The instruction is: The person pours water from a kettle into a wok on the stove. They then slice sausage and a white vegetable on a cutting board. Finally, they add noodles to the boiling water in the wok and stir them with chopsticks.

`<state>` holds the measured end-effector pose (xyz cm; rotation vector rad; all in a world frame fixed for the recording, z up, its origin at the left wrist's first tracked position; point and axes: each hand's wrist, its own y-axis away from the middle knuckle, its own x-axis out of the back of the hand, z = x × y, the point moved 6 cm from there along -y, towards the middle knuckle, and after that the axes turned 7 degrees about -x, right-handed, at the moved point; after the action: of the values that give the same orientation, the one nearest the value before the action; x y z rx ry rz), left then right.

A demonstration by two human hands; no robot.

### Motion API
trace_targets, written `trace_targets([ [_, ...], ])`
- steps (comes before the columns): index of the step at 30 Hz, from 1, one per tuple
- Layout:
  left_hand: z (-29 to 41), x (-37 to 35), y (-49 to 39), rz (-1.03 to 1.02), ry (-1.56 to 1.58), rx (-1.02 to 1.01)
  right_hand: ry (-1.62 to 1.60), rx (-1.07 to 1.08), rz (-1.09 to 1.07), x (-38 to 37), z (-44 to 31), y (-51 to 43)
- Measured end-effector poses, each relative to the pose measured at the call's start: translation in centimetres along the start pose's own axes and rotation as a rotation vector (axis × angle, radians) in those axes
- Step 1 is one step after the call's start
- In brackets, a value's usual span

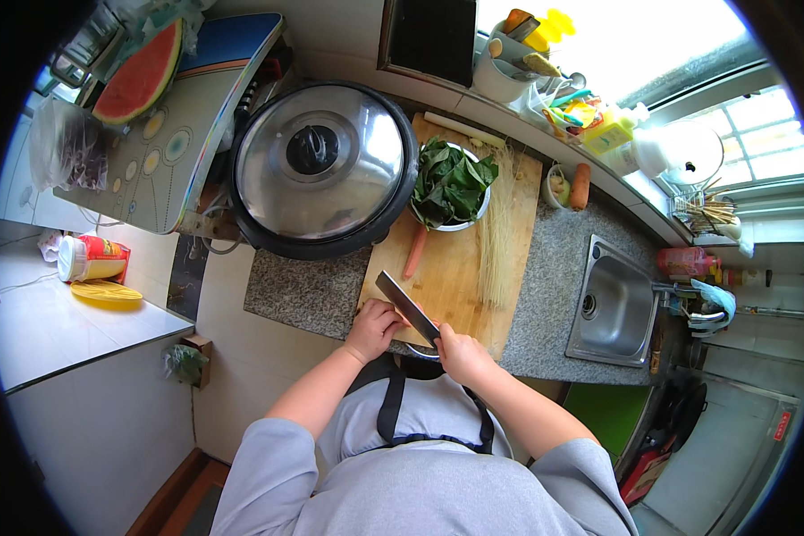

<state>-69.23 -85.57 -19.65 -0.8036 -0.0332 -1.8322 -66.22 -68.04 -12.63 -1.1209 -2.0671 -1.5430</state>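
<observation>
My right hand (465,355) grips the handle of a kitchen cleaver (405,305), whose blade slants up and left over the near part of a wooden cutting board (455,285). Left of the blade, my left hand (373,329) has its fingers bent around a pink sausage piece (405,322), mostly hidden by fingers and blade. Another pink sausage stick (415,251) lies farther up the board. Beyond it stands a white bowl (485,201) heaped with dark green leaves (452,184). Dry thin noodles (499,248) lie lengthwise along the board's right side. A rim of a white dish (422,352) shows below the cleaver.
A lidded electric pan (321,167) stands left of the board. To the right are a small cup (556,187), a carrot (580,187) and a steel sink (616,301). Utensils and bottles line the windowsill (650,194). Cut watermelon (140,77) rests on a side table (154,174).
</observation>
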Motion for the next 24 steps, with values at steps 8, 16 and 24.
trace_targets([
  [8,-0.2,-0.1,0.2,0.003,-0.040,-0.012,0.020,0.038,0.061,-2.3,-0.3,-1.1],
  [16,-0.4,0.1,0.5,0.043,-0.009,0.038,-0.171,0.089,0.257,-3.5,0.0,-2.4],
  [24,-0.4,0.1,0.6,0.043,-0.011,0.008,0.003,0.063,0.007,-0.9,0.0,-0.2],
])
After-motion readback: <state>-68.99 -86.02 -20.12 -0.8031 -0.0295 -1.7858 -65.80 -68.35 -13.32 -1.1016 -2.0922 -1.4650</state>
